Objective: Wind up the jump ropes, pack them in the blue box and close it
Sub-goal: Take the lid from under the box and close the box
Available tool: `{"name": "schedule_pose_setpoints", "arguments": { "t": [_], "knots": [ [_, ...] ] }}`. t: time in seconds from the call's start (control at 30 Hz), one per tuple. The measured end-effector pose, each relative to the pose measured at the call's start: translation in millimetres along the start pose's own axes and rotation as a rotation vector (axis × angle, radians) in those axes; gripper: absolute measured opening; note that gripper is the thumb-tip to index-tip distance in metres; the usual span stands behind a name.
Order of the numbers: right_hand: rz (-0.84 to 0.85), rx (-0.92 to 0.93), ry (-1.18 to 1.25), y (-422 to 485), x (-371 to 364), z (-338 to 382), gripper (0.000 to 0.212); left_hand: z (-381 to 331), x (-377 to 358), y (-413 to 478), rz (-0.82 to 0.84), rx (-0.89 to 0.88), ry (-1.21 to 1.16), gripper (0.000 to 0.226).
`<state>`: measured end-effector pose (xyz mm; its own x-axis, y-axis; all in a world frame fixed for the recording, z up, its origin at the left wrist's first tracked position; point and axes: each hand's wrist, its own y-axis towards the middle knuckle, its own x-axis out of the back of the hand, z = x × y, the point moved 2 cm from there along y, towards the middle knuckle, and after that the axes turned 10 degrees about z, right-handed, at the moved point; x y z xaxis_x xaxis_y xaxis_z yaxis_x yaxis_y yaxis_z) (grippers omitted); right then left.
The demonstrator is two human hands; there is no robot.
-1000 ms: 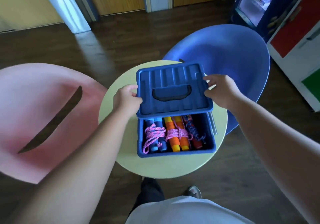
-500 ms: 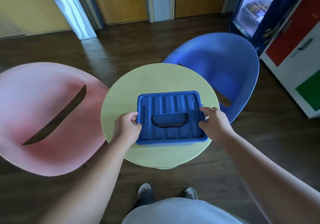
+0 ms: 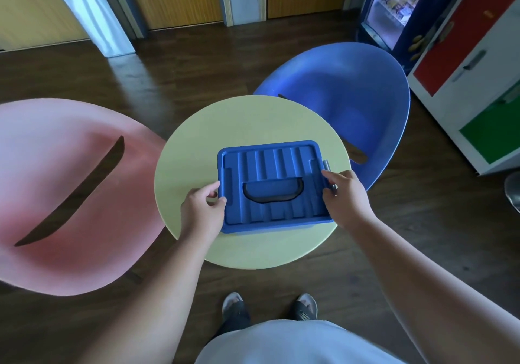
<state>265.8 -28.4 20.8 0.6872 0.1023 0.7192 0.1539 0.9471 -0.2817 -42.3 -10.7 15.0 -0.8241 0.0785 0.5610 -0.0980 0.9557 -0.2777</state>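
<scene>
Left hand point(image 3: 201, 211) pinches the left rim of the blue box point(image 3: 270, 164). Right hand point(image 3: 347, 197) curls round the right rim beside a grey clip point(image 3: 326, 164). Lid down: ribbed moulded plastic, rounded corners, recessed handle point(image 3: 273, 192). Box sits near the front edge of the round pale-yellow table point(image 3: 253, 119), with bare top behind. Smooth pink chair point(image 3: 56, 195) to the left, blue chair point(image 3: 354, 96) at far right. Dark wood floor point(image 3: 183, 62).

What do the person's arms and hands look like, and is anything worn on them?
Both arms are bare: no sleeve shows on the left forearm or the right forearm. The left hand and right hand wear no gloves, and no watch, bracelet or ring is visible. A pale top shows at the bottom edge.
</scene>
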Motion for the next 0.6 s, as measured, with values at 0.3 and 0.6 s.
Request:
{"name": "schedule_pose_setpoints", "arguments": {
  "t": [0.3,0.6],
  "knots": [
    [-0.002,-0.041,0.084,-3.9,-4.5,0.8,0.049,12.3,0.4,10.8,0.085,0.162,-0.34,0.065],
    [-0.081,-0.085,0.188,-6.9,-7.1,3.9,0.047,10.9,-0.8,6.1,-0.048,0.1,-0.226,0.058]
  ]
}}
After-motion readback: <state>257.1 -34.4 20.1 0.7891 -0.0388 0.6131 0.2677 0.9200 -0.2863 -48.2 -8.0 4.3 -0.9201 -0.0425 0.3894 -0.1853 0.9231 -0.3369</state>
